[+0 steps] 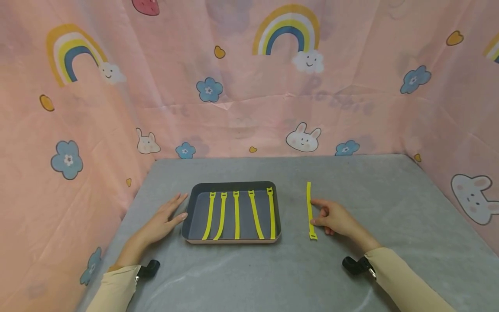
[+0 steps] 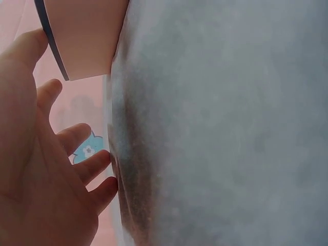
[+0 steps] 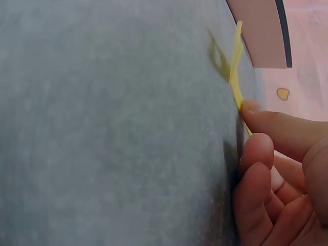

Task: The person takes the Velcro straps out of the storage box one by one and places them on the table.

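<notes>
A dark grey tray (image 1: pixel 231 186) with a light brown outside sits on the table. Several yellow hook-and-loop cable ties (image 1: pixel 237 216) lie side by side in it, slotted heads at the far end. My left hand (image 1: pixel 160 221) is spread at the tray's left rim, its thumb by the edge in the left wrist view. One more yellow cable tie (image 1: pixel 310 212) is to the right of the tray, its slotted head toward me. My right hand (image 1: pixel 335 219) touches this tie's right side with index finger and thumb set apart along it; the other fingers are curled.
A grey cloth covers the table (image 1: pixel 241 277). A pink printed curtain (image 1: pixel 249 108) encloses the back and both sides. Black wrist cameras (image 1: pixel 150 269) sit at both beige sleeves (image 1: pixel 405 277).
</notes>
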A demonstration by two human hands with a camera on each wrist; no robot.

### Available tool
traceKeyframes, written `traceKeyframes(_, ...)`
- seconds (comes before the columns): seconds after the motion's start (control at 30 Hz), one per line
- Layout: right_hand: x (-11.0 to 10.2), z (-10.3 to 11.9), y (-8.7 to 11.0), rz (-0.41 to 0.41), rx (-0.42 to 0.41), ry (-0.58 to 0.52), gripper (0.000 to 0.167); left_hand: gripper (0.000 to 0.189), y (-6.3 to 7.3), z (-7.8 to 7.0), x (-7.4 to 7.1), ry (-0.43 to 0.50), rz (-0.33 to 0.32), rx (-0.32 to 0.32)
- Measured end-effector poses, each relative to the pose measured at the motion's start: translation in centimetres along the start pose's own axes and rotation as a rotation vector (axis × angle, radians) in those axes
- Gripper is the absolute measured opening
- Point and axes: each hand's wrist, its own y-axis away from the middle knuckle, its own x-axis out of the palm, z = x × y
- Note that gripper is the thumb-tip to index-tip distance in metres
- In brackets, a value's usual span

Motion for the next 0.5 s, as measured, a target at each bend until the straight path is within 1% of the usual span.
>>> traceKeyframes(0.27, -0.30, -0.24, -0.24, 0.039, 0.001, 0.012, 0.071, 0.068, 0.14, -0.08, -0.07, 0.006, -0.003, 0.006)
traceKeyframes(0.5, -0.53, -0.07, -0.36, 0.049, 0.027, 0.020, 0.082, 0.068, 0.09, 0.14, 0.03, 0.004, -0.008, 0.019)
